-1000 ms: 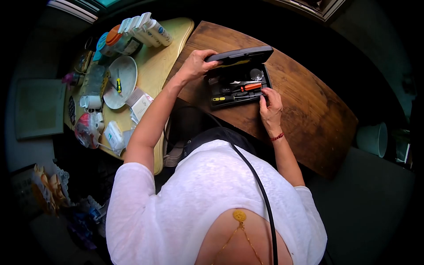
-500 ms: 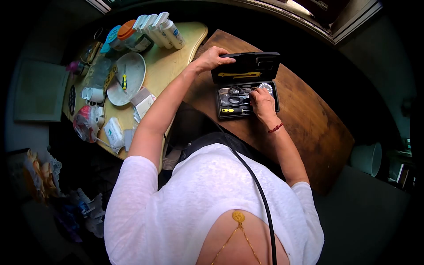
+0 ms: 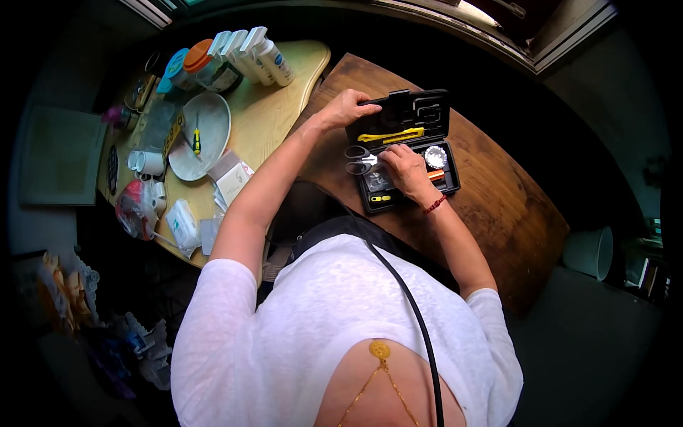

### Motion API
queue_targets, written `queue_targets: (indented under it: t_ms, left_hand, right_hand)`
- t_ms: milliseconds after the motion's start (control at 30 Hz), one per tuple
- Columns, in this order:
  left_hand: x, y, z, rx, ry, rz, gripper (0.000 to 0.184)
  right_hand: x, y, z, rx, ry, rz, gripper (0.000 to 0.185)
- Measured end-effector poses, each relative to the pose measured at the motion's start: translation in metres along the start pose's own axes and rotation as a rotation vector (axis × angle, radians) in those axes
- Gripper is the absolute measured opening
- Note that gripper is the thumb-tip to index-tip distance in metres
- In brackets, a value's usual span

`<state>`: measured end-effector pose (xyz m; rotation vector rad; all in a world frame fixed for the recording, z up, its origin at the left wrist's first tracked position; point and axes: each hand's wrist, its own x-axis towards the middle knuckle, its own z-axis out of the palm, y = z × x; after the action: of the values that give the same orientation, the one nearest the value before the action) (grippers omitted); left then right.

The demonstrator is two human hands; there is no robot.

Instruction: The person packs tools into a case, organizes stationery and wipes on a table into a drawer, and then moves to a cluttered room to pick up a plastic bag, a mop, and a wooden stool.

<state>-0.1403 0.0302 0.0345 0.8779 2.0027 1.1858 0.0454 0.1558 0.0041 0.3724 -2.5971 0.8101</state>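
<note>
A black plastic tool case (image 3: pixel 455 182) lies with its lid raised on the brown wooden table. My left hand (image 3: pixel 344 109) grips the upper left edge of the lid (image 3: pixel 400 112). Over the case, my right hand (image 3: pixel 405 171) is closed on a pair of scissors (image 3: pixel 361 163), with the dark handle loops sticking out to the left. A yellow utility knife (image 3: pixel 393 135) sits in the lid. Inside the base are a round silvery-white item (image 3: pixel 435 157), an orange piece (image 3: pixel 436 175) and a black-and-yellow handle (image 3: pixel 380 198). My right hand hides part of the contents.
On the pale table (image 3: pixel 284 103) at left stand several white bottles (image 3: pixel 267 60), an orange-lidded jar (image 3: pixel 206 62) and a plate (image 3: pixel 213 117) bearing a screwdriver (image 3: pixel 196 141). A white packet (image 3: pixel 183 224) lies nearer. A black cable (image 3: pixel 405 285) crosses my shirt. A bin (image 3: pixel 594 252) stands at right.
The scissors have come up out of the case base in my right hand and shifted left. The lid tilts further back, showing more of its inside, with my left hand still on it.
</note>
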Motion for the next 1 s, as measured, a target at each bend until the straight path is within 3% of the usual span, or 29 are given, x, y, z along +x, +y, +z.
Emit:
queue_targets:
  t_ms: [333,533,700,1000]
  left_hand:
    - [0.004,-0.009,0.002,-0.123,0.020,0.021,0.033]
    - [-0.004,-0.001,0.002,-0.073,0.067,0.026,0.035]
    - [-0.005,-0.005,0.003,-0.053,0.090,0.040,0.036]
    - [-0.011,-0.004,0.007,0.041,0.146,0.061,0.037]
  right_hand:
    - [-0.002,0.014,-0.020,-0.041,0.121,-0.029,0.016]
    - [-0.016,0.019,-0.020,-0.091,-0.088,-0.002,0.013]
    - [-0.028,0.025,-0.025,-0.183,0.010,0.016,0.015]
    - [-0.032,0.018,-0.033,-0.187,-0.020,0.075,0.017]
